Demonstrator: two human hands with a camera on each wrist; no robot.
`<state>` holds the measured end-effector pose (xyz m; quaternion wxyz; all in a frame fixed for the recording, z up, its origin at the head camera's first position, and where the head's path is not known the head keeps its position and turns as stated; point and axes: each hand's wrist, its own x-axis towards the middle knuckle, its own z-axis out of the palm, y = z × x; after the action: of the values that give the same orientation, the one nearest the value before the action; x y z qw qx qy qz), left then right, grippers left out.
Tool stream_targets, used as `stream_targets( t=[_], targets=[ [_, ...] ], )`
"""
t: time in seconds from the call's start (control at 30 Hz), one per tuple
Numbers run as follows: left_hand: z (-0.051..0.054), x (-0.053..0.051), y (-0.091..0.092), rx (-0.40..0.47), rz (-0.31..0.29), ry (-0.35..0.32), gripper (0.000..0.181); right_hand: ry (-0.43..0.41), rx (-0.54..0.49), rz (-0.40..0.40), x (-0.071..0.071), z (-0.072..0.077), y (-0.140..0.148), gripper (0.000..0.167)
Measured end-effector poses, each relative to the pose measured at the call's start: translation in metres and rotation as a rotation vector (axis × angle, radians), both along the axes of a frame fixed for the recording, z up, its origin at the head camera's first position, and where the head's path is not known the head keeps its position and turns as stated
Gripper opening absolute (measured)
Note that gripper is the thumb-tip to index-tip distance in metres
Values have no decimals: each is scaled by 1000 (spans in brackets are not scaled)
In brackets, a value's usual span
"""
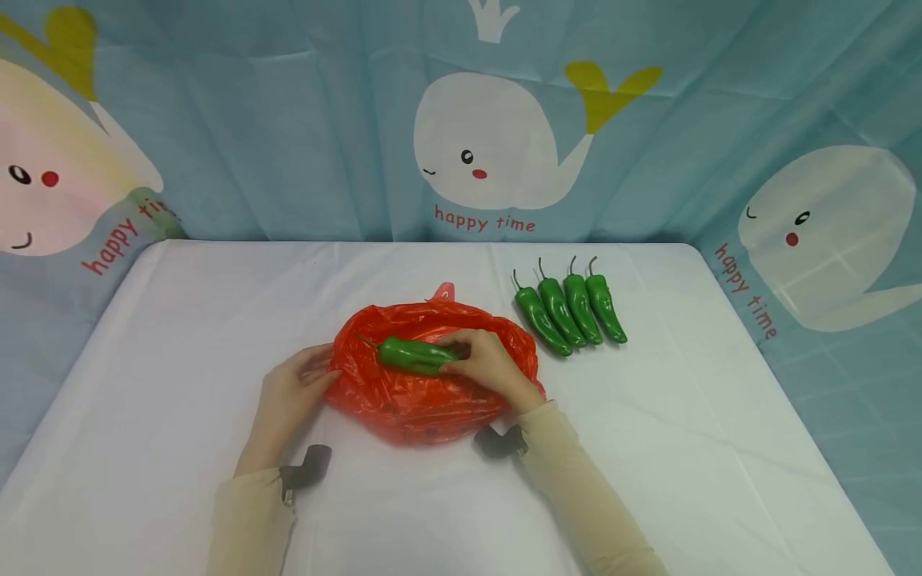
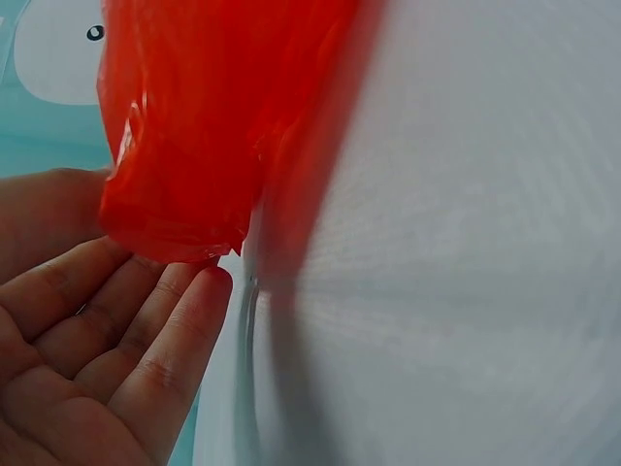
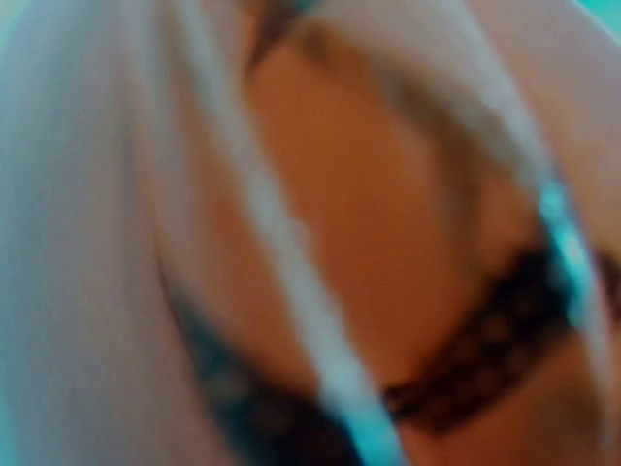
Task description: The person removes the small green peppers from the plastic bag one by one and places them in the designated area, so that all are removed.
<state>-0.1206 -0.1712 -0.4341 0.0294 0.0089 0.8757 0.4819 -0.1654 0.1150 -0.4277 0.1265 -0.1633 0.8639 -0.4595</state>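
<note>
A red plastic bag [image 1: 425,400] lies on the table with its mouth spread upward. Over the mouth, my right hand [image 1: 490,364] pinches a green chili pepper [image 1: 414,356] by its right end, the stem pointing left. My left hand [image 1: 291,396] touches the bag's left side. In the left wrist view, the left hand [image 2: 107,340] has fairly straight fingers against the red plastic [image 2: 184,146], which hides some fingertips. Several more green chili peppers [image 1: 576,312] lie side by side right of the bag. The right wrist view is too blurred to make out.
A white cloth covers the table [image 1: 720,448]. Behind it and along its sides hangs a blue curtain [image 1: 324,120] printed with whales. A dark camera mount is on each wrist, below the bag in the head view.
</note>
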Motion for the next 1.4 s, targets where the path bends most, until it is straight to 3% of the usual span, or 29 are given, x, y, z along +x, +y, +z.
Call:
stream_targets(
  t=[0.37, 1.4],
  targets=[
    [2, 3, 0, -14, 8, -9, 43, -2, -81, 13, 1, -1, 1, 33],
    [2, 2, 1, -20, -1, 22, 42, 110, -109, -134, 0, 7, 8, 33]
  ],
)
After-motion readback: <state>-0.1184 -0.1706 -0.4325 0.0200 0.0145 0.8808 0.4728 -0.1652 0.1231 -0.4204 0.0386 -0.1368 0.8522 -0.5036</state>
